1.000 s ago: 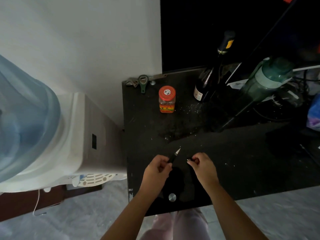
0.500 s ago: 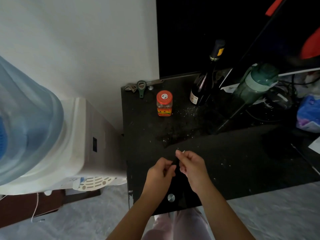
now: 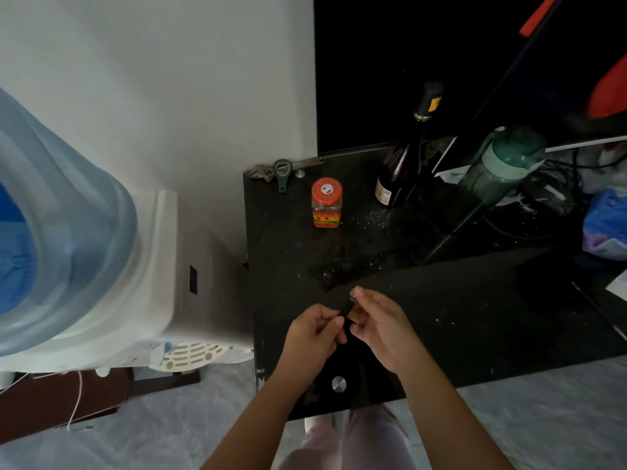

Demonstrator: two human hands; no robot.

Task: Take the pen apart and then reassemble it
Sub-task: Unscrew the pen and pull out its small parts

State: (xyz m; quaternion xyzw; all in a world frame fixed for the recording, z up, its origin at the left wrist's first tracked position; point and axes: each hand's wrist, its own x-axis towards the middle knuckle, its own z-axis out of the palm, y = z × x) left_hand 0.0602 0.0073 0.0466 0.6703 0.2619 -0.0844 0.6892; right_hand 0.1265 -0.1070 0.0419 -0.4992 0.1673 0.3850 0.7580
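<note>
My hands pinching the pen over the tabletop (image 3: 475, 317).
Left hand (image 3: 314, 335) and right hand (image 3: 376, 325) pinch the dark pen (image 3: 346, 315); red-lidded jar (image 3: 326, 202) at 12 o'clock, contents unclear.

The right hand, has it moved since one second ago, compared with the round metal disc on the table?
Yes. The right hand has moved left, toward the left hand, and now sits above the metal disc rather than right of it.
</note>
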